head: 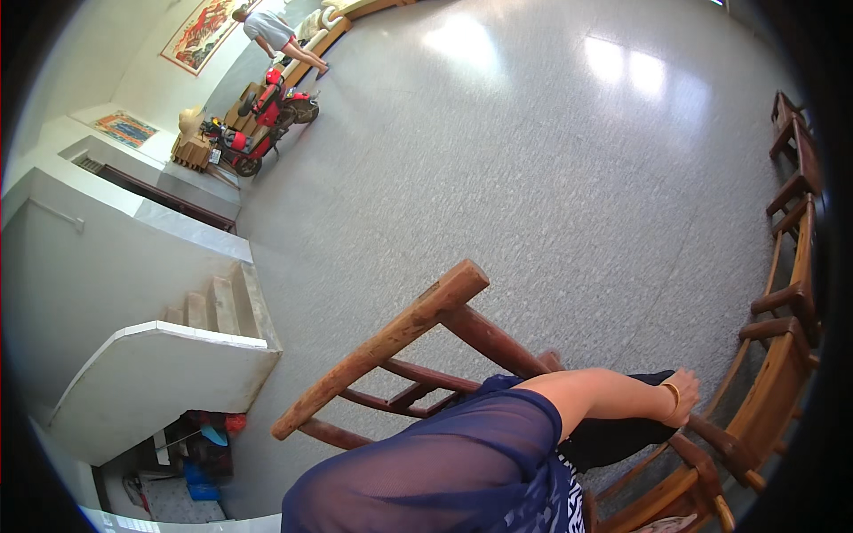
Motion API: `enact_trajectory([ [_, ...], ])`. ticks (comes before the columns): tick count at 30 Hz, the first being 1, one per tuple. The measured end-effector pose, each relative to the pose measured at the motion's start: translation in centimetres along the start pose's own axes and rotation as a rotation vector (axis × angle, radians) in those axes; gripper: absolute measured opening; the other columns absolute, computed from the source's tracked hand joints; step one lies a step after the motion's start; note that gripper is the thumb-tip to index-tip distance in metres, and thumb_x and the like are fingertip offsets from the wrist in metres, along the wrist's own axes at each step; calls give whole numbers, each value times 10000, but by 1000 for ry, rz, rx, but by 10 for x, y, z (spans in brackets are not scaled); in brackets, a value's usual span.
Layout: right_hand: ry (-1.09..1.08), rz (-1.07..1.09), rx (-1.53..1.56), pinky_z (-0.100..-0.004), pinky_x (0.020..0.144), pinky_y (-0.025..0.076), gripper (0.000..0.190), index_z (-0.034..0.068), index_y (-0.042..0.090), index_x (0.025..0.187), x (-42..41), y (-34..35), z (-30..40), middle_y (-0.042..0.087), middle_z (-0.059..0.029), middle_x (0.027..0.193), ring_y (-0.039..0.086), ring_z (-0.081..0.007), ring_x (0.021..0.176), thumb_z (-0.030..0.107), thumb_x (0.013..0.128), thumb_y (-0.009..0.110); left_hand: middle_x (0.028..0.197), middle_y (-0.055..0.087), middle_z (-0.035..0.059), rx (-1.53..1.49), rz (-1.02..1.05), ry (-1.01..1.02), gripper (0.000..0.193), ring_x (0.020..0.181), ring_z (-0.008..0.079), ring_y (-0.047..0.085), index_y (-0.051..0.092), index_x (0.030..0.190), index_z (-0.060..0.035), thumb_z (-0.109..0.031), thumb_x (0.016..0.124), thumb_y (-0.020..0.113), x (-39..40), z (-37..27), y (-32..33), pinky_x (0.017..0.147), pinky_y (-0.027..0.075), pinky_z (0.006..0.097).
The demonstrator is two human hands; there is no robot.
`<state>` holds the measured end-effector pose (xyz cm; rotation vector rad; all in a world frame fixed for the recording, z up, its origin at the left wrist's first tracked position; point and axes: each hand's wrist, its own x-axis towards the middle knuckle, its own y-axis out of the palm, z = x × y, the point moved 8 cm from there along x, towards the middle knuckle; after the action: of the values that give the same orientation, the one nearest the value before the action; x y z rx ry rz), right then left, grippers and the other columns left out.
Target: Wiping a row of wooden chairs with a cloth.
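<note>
My left hand (684, 398), with a gold-coloured bangle at its wrist, lies at the end of black cloth (613, 436) that looks like a trouser leg. Its fingers are blurred, so whether they grip anything cannot be told. Just past the hand is the rail of a brown wooden chair (716, 433); contact is unclear. Along my bare forearm and sheer navy sleeve (426, 460) stands a reddish wooden chair (383, 350) with a thick, worn top rail and thinner bars, partly hidden by the sleeve. My right hand is out of view.
Several wooden chairs (793, 253) line the right side. Speckled grey floor (520, 200) spreads ahead. On the left, concrete steps (213, 310) rise above stored items (200, 480). Farther off stand a red scooter (256, 126), stacked cartons (191, 152) and a person (270, 33) beside a bench.
</note>
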<state>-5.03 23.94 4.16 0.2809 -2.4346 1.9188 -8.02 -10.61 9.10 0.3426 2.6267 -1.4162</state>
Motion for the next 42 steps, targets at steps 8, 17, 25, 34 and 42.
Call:
enact_trajectory([
  [8,18,28,4,-455,729,452,438,157,510,1252,-12,-4,-3,564,-171,1024,568,-340,900,355,862,523,967,579,152,0,21,-23,378,981,288,505,678,892,-40,-370,724,603,4,6,6,790,396,397],
  [17,77,40,11,-466,730,449,449,150,516,1242,-31,-12,-15,552,-176,1039,562,-345,908,383,859,513,976,585,154,6,-4,-13,403,979,288,513,677,924,-39,-388,745,585,2,3,0,810,389,388],
  [25,140,38,21,-477,731,445,461,143,521,1234,-45,-20,-27,542,-181,1051,557,-349,915,408,857,503,983,585,158,-10,19,-26,354,988,298,518,678,910,-35,-331,740,582,0,3,-3,820,405,403],
  [34,224,27,49,-488,733,442,478,136,527,1224,-60,-25,-33,531,-187,1066,551,-354,923,436,854,492,974,577,160,4,5,-25,342,990,298,509,676,901,-29,-317,742,580,0,1,-2,815,401,400],
  [42,263,24,63,-499,734,439,495,130,532,1216,-65,-30,-36,521,-191,1078,545,-359,930,461,852,483,977,577,162,7,47,-21,348,996,300,508,670,920,-27,-307,735,577,2,2,0,806,397,401],
])
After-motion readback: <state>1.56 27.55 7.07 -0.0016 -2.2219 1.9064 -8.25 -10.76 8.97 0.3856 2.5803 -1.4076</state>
